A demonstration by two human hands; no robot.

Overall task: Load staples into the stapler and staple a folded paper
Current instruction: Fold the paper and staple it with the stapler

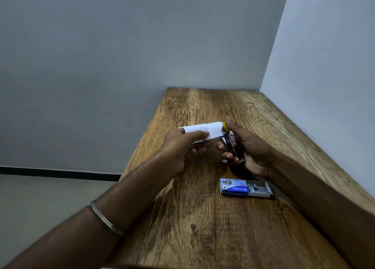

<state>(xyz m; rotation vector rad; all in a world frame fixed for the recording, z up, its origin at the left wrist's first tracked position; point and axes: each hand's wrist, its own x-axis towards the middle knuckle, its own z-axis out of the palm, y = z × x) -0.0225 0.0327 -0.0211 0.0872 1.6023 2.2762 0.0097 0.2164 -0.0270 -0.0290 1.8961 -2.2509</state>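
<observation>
White and thin, the folded paper (203,131) is staying a little above the middle of the frame, over the wooden table (203,218), and we are holding it in our left hand (182,144), thumb on top and the other fingers under it. We judge it is very light and soft, so it will bend if we are gripping it far from the stapling place; better to pinch it flat, near the edge that goes into the stapler.

The stapler (230,141) is just right of the paper, with a yellow end at the top and a shiny metal body. Our right hand (249,149) is closing around it, the thumb up near the yellow end, the fingers under. It seems small, stiff and a bit slippery, so we think a firm squeeze is needed.

Both forearms are reaching forward from the lower corners. The blue staple box (235,186) is lying half open on the table, nearer to us, at lower right.
</observation>
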